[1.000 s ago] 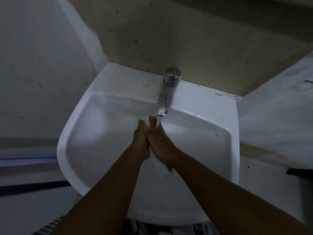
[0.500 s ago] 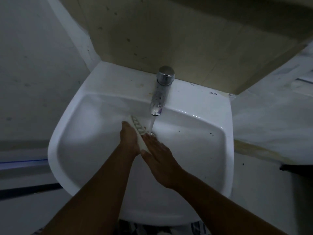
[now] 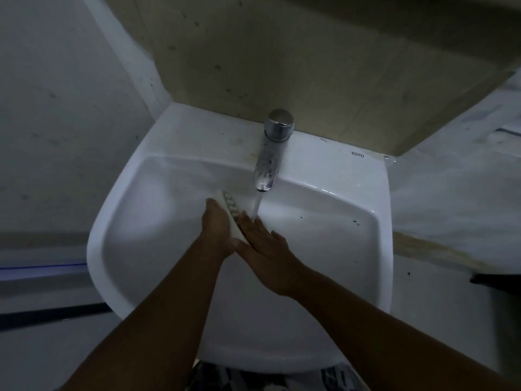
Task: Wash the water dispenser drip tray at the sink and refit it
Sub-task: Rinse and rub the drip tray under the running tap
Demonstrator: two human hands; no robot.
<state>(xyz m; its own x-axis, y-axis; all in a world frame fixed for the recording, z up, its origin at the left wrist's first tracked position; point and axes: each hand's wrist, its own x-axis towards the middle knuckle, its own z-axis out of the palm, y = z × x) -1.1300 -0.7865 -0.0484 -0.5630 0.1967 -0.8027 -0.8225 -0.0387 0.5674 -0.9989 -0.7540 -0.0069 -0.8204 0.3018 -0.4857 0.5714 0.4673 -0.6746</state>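
A white slotted drip tray (image 3: 230, 211) stands on edge over the white sink (image 3: 158, 221), just left of the running water. My left hand (image 3: 218, 230) grips the tray from the left side. My right hand (image 3: 265, 244) lies flat with fingers together against the tray's right face, its fingertips in the stream. Most of the tray is hidden between my two hands. The chrome tap (image 3: 272, 148) pours a thin stream (image 3: 256, 206) straight down.
A beige wall panel (image 3: 282, 57) rises behind the sink. A pale counter (image 3: 456, 198) runs along the right, with a dark object (image 3: 496, 282) at its lower edge. A grey wall fills the left side.
A second ago both hands were clasped around the tray under the tap. Since then the tray's slotted end has come out above my left hand, and my right hand has slid lower and flattened.
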